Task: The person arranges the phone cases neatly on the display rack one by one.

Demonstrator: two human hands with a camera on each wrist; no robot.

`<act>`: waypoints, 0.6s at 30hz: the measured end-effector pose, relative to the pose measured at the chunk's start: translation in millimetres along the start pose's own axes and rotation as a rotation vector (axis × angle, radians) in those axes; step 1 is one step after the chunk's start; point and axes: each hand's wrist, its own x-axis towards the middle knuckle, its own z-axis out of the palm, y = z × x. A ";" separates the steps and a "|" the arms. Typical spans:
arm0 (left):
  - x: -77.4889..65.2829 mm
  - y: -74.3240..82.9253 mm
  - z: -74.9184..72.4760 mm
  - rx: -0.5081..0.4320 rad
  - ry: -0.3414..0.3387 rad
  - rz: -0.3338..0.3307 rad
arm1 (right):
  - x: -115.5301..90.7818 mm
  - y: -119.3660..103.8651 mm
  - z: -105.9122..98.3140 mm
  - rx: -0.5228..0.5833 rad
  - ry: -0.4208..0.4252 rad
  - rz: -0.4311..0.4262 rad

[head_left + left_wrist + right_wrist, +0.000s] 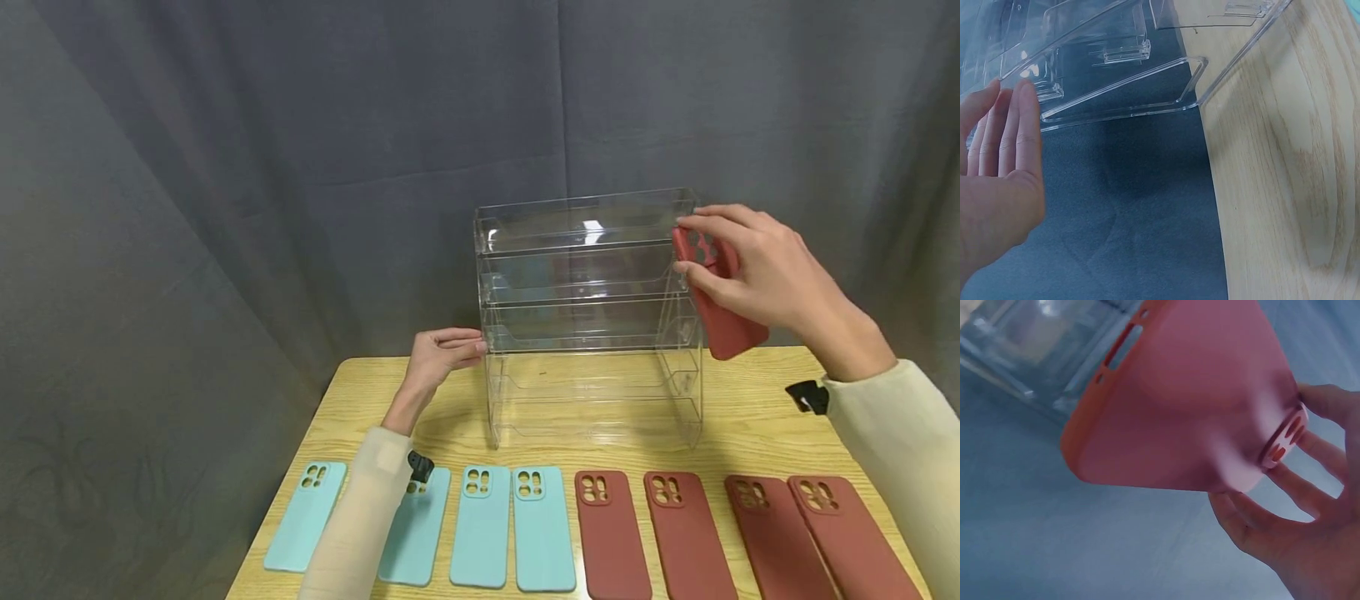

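Note:
A red phone case (723, 321) is pinched by my right hand (768, 267) near its camera cutouts, between thumb and fingertips. It hangs tilted beside the upper right end of a clear multi-tier rack (588, 342). The right wrist view shows the case's broad side (1179, 400) and its bottom edge, with my right hand (1310, 519) at the camera end. At the rack's left side my left hand (442, 358) touches the edge with nearly straight fingers. The left wrist view has those fingers (1007, 137) lying together against the clear plastic, the thumb opposite.
Across the front of the wooden table (442, 433) lie several light blue phone cases (480, 542) on the left and several red phone cases (611, 533) on the right. My left forearm passes over one blue case. A dark grey curtain (300, 208) hangs behind.

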 end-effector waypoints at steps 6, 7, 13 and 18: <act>-0.2 0.4 -2.0 0.008 0.001 0.006 | 41.6 -19.8 1.5 0.064 0.148 -0.063; -0.2 0.5 -2.1 0.007 0.001 0.006 | 49.0 -23.0 1.7 0.072 0.166 -0.069; -1.1 1.8 -4.2 0.012 0.008 0.000 | 91.9 -41.7 4.6 0.047 0.190 -0.057; -4.6 0.7 -7.2 0.029 0.026 -0.014 | 124.1 -56.4 14.2 -0.022 0.164 -0.062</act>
